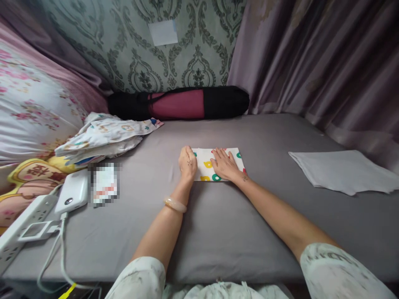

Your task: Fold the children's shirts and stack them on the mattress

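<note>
A folded white cloth (204,160) with yellow, green and red printed shapes lies flat on the grey sheet in front of me. My right hand (223,164) rests palm down on the right part of it, fingers spread. At the cloth's left edge stands my left hand (188,163), turned on its side and touching that edge. Its fingers are mostly hidden from this angle. A pale bangle (175,204) circles my left wrist.
Patterned cloths (106,135) are heaped at the left, near a white power bank (73,191) and a power strip (26,220) with cables. A plain pale cloth (346,170) lies at right. A black and maroon long bag (177,104) lines the wall.
</note>
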`<act>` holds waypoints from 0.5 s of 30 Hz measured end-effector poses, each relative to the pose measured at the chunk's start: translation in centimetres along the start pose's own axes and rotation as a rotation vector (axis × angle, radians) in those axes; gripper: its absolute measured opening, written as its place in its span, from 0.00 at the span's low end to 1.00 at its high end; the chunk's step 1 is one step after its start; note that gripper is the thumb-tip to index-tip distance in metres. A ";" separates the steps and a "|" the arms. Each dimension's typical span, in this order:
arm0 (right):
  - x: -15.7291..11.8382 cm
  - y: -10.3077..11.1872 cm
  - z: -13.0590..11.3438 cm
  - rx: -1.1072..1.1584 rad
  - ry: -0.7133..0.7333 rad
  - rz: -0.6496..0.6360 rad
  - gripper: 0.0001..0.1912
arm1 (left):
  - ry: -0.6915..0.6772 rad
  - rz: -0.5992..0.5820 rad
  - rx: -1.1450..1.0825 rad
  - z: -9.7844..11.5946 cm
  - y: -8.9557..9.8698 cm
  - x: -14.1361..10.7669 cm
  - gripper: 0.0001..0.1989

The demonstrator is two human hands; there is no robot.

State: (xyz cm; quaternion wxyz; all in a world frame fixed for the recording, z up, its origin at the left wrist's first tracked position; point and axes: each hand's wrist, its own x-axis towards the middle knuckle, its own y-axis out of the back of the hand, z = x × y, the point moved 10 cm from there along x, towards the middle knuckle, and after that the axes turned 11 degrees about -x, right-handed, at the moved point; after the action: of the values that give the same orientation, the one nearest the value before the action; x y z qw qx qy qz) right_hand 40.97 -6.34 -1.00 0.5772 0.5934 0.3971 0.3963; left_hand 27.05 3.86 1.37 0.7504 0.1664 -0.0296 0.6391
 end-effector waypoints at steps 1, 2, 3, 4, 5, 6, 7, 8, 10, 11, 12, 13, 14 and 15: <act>0.1 0.2 -0.2 -0.008 -0.005 -0.003 0.31 | 0.024 0.005 -0.017 -0.2 0.1 0.0 0.17; 0.3 0.4 -0.5 -0.015 -0.007 -0.001 0.31 | 0.040 0.010 -0.031 -0.3 0.2 0.1 0.17; 0.4 0.7 -1.0 -0.019 -0.005 0.007 0.31 | 0.050 0.017 -0.041 -0.4 0.3 0.1 0.17; 0.6 0.9 -1.6 -0.020 0.002 0.019 0.31 | 0.053 0.025 -0.050 -0.4 0.4 0.1 0.18; 0.8 1.0 -2.3 -0.017 0.013 0.030 0.31 | 0.051 0.033 -0.057 -0.3 0.6 0.1 0.18; 1.0 0.9 -2.9 -0.011 0.025 0.033 0.31 | 0.046 0.040 -0.062 -0.3 0.7 0.1 0.18; 1.1 0.7 -3.4 -0.003 0.034 0.029 0.31 | 0.040 0.046 -0.066 -0.2 0.8 0.2 0.19; 1.2 0.4 -3.7 0.002 0.037 0.023 0.31 | 0.038 0.048 -0.069 -0.2 0.9 0.2 0.19; 1.3 -0.2 -3.9 0.001 0.034 0.017 0.31 | 0.047 0.052 -0.072 -0.3 1.0 0.2 0.20; 1.3 -0.3 -3.8 -0.002 0.033 0.022 0.31 | 0.052 0.054 -0.074 -0.3 1.0 0.3 0.20; 1.4 -0.4 -3.8 -0.006 0.033 0.027 0.31 | 0.056 0.055 -0.076 -0.4 1.0 0.4 0.21; 1.4 -0.5 -3.7 -0.010 0.034 0.027 0.31 | 0.061 0.057 -0.082 -0.5 1.0 0.5 0.21; 1.5 -0.5 -3.8 -0.017 0.031 0.025 0.31 | 0.067 0.061 -0.092 -0.6 1.0 0.6 0.21; 1.6 -0.4 -3.8 -0.026 0.024 0.024 0.31 | 0.077 0.064 -0.111 -0.8 1.0 0.7 0.22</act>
State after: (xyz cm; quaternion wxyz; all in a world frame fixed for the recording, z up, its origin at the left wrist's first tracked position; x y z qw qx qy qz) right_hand 37.99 -3.43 -1.35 0.5751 0.5858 0.3918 0.4154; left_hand 26.07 4.89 1.03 0.7381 0.0989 -0.0413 0.6661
